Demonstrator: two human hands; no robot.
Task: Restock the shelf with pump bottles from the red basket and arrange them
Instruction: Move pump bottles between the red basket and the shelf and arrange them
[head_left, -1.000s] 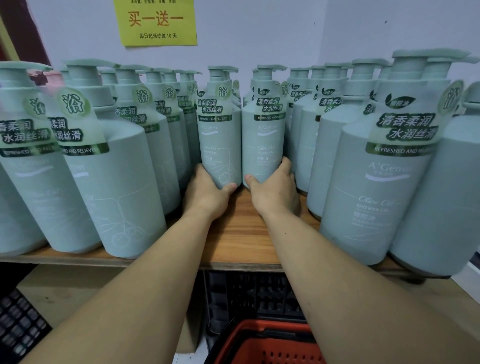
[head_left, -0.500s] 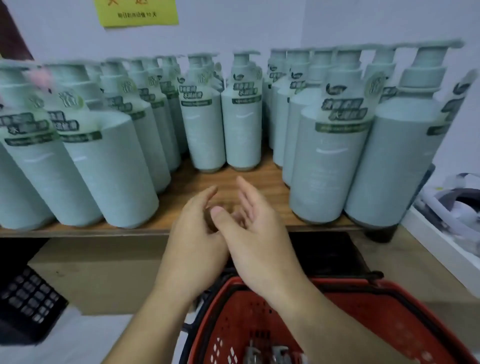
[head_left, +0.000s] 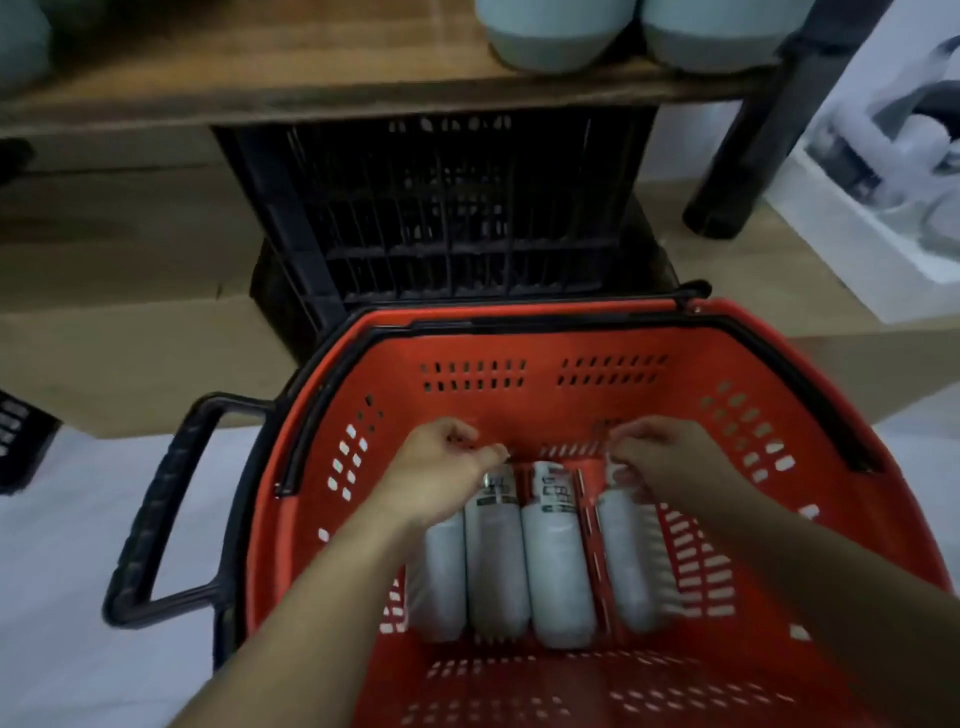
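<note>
The red basket (head_left: 540, 410) stands on the floor below me, with several pale pump bottles lying side by side in it. My left hand (head_left: 441, 467) is curled over the hidden top of the leftmost bottle (head_left: 441, 577). My right hand (head_left: 670, 457) curls its fingers round the pump end of the rightmost bottle (head_left: 623, 561). Two more bottles (head_left: 496, 561) (head_left: 556, 561) lie untouched between them, labels up. The wooden shelf (head_left: 311, 78) runs along the top edge, where only the bases of two standing bottles (head_left: 556, 36) show.
A black slatted crate (head_left: 441, 208) sits under the shelf just behind the basket. The basket's black handle (head_left: 156, 509) sticks out to the left. A cardboard box (head_left: 130, 338) lies at left, and a dark shelf leg (head_left: 753, 156) and a white box (head_left: 883, 182) at right.
My hands left the two bottles on the shelf, drew back open over the basket, then went down into it onto the outer bottles. My view tilted down from shelf to basket.
</note>
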